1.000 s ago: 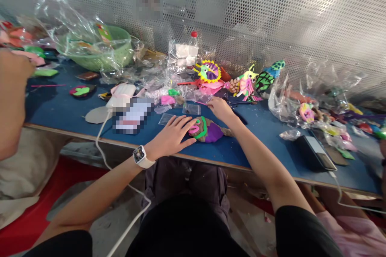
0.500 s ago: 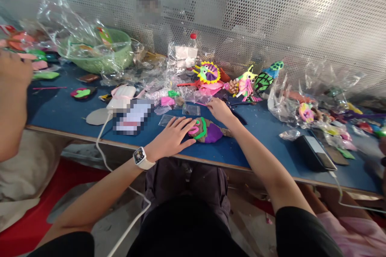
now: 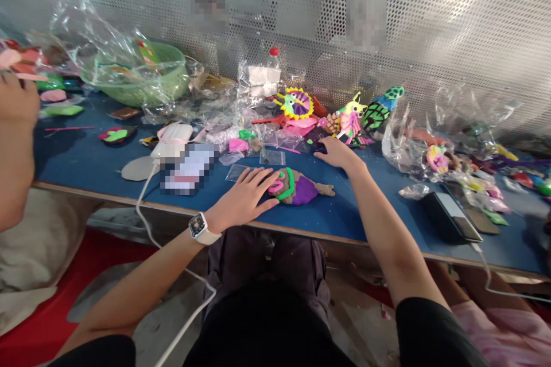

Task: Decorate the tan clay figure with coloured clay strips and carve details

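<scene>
A flat clay fish (image 3: 303, 189) lies near the table's front edge, its brown body bearing a purple patch, a green band and pink curls. My left hand (image 3: 249, 192) rests on its head end with fingers stretched out. Farther back, my right hand (image 3: 338, 153) reaches palm down, fingers bent together near a dark item (image 3: 316, 139) at its fingertips. What those fingers grip is hidden. A thin pink stick (image 3: 289, 149) lies to the left of that hand, beside small clear plastic packets (image 3: 272, 156).
Colourful clay figures (image 3: 298, 104) stand along the back by a perforated metal screen. A green basket (image 3: 161, 89) with plastic bags is at the left. A phone (image 3: 189, 167) and white cable lie left, a black box (image 3: 450, 219) right. Another person's hand (image 3: 17, 100) is far left.
My right hand has moved right, away from the pink stick, to the dark items before the figures. The fish's tail is now uncovered. My left hand stays in place.
</scene>
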The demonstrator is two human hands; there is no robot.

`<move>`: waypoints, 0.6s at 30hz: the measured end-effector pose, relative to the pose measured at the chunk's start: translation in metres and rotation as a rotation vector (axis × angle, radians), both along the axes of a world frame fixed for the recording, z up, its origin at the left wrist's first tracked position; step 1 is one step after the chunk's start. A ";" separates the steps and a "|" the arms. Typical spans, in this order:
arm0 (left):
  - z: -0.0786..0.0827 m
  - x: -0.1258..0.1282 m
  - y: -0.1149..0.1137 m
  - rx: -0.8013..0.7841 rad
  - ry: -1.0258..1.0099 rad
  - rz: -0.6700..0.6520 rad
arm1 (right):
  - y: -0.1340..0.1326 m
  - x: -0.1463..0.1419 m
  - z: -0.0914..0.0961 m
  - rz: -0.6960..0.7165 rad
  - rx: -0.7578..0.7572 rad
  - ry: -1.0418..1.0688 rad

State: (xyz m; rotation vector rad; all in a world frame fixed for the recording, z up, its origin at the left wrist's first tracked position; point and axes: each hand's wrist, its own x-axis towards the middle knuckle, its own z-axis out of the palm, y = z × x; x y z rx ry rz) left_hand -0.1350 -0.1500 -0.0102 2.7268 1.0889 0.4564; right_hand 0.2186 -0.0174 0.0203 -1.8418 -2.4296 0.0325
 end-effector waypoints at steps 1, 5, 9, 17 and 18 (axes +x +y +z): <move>0.000 0.000 0.000 0.001 0.000 0.000 | 0.002 0.003 -0.001 -0.001 -0.016 0.002; 0.000 -0.001 0.000 0.010 -0.018 0.002 | 0.005 0.008 -0.004 0.002 -0.022 0.018; -0.001 -0.002 0.000 0.005 -0.019 0.006 | 0.004 0.009 -0.006 0.000 -0.014 0.027; 0.000 0.000 -0.001 -0.030 0.004 0.021 | 0.003 0.009 -0.006 -0.013 -0.018 0.023; 0.000 0.000 -0.001 -0.025 0.000 0.020 | 0.003 0.009 -0.006 -0.013 -0.016 0.023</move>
